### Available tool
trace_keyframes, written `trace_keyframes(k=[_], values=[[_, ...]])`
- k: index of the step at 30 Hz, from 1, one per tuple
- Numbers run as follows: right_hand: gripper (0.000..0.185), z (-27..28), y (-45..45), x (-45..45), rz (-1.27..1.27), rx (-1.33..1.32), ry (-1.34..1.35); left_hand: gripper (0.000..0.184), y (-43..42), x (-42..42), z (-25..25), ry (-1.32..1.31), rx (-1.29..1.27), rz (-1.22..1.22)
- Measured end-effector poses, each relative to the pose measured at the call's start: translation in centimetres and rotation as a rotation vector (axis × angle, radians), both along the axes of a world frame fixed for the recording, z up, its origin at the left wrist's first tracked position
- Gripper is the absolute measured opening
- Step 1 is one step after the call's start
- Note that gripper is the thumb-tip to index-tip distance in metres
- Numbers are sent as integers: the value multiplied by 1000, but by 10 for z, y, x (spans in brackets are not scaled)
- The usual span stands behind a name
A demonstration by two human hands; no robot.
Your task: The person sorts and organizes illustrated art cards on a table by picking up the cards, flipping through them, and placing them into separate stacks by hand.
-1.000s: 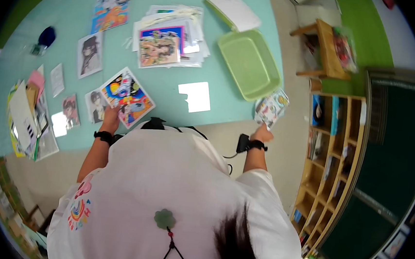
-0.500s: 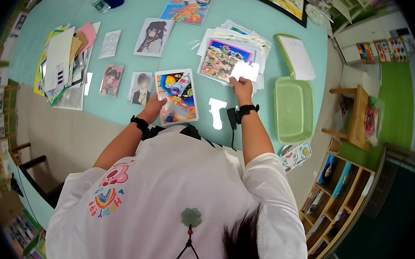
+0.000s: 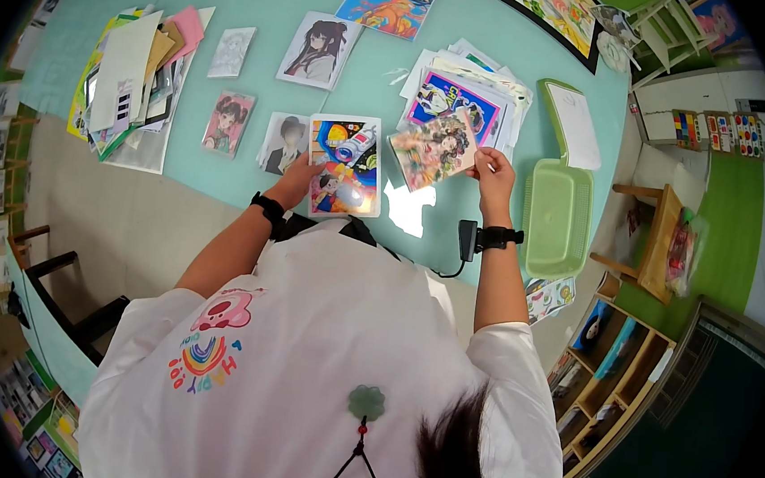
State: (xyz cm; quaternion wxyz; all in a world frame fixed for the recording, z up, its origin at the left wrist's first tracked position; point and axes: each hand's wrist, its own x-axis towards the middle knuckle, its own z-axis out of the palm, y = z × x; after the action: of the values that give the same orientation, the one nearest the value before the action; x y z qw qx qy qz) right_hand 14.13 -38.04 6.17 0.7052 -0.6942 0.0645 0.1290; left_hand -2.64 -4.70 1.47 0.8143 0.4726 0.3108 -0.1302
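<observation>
My left hand (image 3: 297, 184) grips the left edge of a brightly coloured space picture (image 3: 347, 151), its fingers partly hidden. In my right hand (image 3: 493, 178), thumb and fingers pinch the right edge of an illustrated picture card (image 3: 433, 149), which shows a dark-haired figure among flowers. The card is tilted and overlaps the near edge of a stack of prints (image 3: 511, 110). On that stack lies a blue picture with a pink border (image 3: 447, 98). A print of a figure in a dark suit (image 3: 284, 141) lies just left of the space picture.
A long-haired figure print (image 3: 319, 50), a pink character picture (image 3: 228, 123) and a pale sketch (image 3: 232, 53) lie on the table. To the left is a pile of papers (image 3: 130, 84). A green basket (image 3: 556, 221) and its lid (image 3: 571, 124) stand at the right.
My right hand has lifted the illustrated card off the stack and drawn it nearer, uncovering more of the pink-bordered picture. My left hand keeps its hold on the space picture; the view has shifted.
</observation>
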Motion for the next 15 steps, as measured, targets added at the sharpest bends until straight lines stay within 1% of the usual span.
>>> trace_keyframes(k=[1, 2, 3, 4, 6, 7, 10, 11, 13, 15], values=[[20, 1, 0, -2, 38, -49, -12, 31, 7, 1, -17, -21, 41, -22], [20, -1, 1, -5, 45, -73, -20, 31, 12, -1, -33, -39, 81, -41], [20, -7, 3, -6, 54, -96, -29, 31, 11, 1, -19, -32, 74, -12], [20, -17, 5, -8, 63, -119, -38, 31, 17, 0, -20, -45, 76, 13], [19, -38, 7, -11, 120, -258, -15, 30, 31, -3, -20, -70, 83, 69], [19, -42, 11, -11, 151, -326, -4, 30, 39, -3, -5, -46, 64, 134], [16, -44, 20, -15, 177, -546, -59, 29, 82, -21, 16, -169, -37, 320], [14, -45, 26, -14, 167, -522, -49, 30, 100, -31, 16, -210, -2, 375], [13, -39, 48, -9, 218, -345, -40, 31, 140, -52, 16, -293, 69, 485], [13, -27, 79, -6, 299, -195, -51, 30, 170, -82, 20, -276, 38, 613]])
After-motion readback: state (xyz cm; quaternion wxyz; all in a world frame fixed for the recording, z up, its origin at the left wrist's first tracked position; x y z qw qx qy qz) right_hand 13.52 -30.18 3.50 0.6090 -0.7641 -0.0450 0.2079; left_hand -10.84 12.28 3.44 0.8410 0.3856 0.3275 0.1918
